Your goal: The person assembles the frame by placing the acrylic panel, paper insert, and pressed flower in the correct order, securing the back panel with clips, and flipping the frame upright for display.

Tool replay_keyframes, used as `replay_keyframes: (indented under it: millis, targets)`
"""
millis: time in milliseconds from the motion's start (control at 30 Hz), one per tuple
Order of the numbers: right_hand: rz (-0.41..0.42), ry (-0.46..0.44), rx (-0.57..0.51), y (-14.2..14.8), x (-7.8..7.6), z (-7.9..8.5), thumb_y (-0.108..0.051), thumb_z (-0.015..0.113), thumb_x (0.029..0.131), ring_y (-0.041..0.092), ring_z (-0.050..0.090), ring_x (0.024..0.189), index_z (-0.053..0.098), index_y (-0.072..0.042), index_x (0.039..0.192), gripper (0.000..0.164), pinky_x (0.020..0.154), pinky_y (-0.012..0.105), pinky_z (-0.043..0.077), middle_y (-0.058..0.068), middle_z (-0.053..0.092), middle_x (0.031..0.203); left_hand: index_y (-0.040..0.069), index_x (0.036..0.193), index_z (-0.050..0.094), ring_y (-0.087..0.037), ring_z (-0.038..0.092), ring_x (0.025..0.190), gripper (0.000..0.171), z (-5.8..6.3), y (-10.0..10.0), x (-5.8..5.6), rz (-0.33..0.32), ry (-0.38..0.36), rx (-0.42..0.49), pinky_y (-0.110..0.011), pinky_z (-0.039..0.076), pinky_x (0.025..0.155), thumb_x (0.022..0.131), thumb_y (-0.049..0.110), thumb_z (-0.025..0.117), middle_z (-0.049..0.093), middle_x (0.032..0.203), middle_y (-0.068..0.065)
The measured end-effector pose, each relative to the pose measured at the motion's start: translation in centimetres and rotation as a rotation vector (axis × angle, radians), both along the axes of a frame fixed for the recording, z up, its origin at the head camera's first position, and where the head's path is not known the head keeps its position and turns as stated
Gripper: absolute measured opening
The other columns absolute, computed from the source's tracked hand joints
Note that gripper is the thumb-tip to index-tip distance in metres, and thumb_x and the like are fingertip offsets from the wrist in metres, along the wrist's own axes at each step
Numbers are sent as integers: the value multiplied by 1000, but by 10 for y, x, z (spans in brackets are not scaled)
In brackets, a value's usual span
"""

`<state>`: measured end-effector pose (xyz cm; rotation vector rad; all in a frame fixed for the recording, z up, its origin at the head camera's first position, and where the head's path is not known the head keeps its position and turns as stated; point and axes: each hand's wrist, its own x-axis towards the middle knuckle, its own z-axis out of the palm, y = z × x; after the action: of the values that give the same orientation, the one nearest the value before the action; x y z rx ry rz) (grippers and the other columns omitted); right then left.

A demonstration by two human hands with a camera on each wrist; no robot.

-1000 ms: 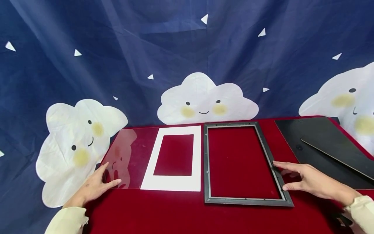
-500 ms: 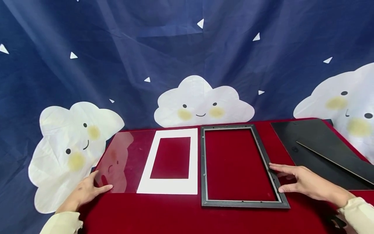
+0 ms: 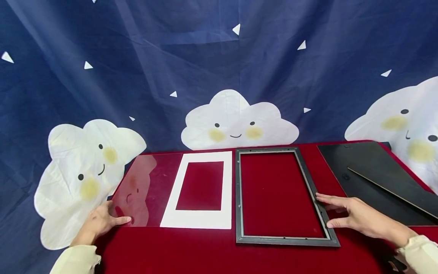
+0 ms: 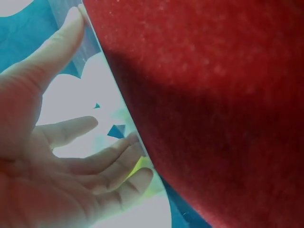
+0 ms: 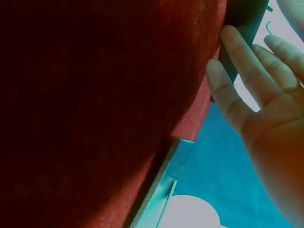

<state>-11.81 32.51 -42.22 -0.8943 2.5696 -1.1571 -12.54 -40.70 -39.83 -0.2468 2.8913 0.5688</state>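
My left hand (image 3: 97,224) is at the near left corner of a clear, reflective sheet (image 3: 161,182) lying on the red cloth. In the left wrist view, the thumb (image 4: 71,28) touches the sheet's edge and the fingers are spread. A white mat board (image 3: 196,219) with a rectangular window lies right of the sheet. Beside it is a dark grey picture frame (image 3: 287,239), flat, with its inside uncovered. My right hand (image 3: 359,217) rests at the frame's right side, thumb and fingers extended against the rail. The right wrist view shows those fingers (image 5: 242,61) mostly straight.
At the right lies a black backing board (image 3: 369,160) with a slanted stand strip (image 3: 390,190) on it. All pieces lie on a red cloth (image 3: 191,251). A blue cloud-patterned curtain (image 3: 205,61) hangs behind the table's far edge.
The head view has shifted slightly, moving the whole scene in the picture. My left hand has drawn slightly toward the sheet's near left corner. The right hand stays at the frame's right rail.
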Motion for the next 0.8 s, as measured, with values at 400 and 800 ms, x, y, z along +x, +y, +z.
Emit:
replay_keyframes:
  millis: [400,800]
  targets:
    - [-30,86,60,2,-1,-2,-25,80,84,-12,49,118,51,-1,144,70,84,7,46,-25,43,142,-17,122,58,-54,59,103,64,3,-7,11,102,334,5,-58,51,85,75,15,86,61,112,-40]
    - [-36,82,75,4,-3,-6,-26,80,84,-18,40,121,53,-4,144,69,84,7,46,-27,42,142,-2,106,75,16,58,66,22,14,-11,21,424,508,535,-3,48,63,85,0,77,68,70,21]
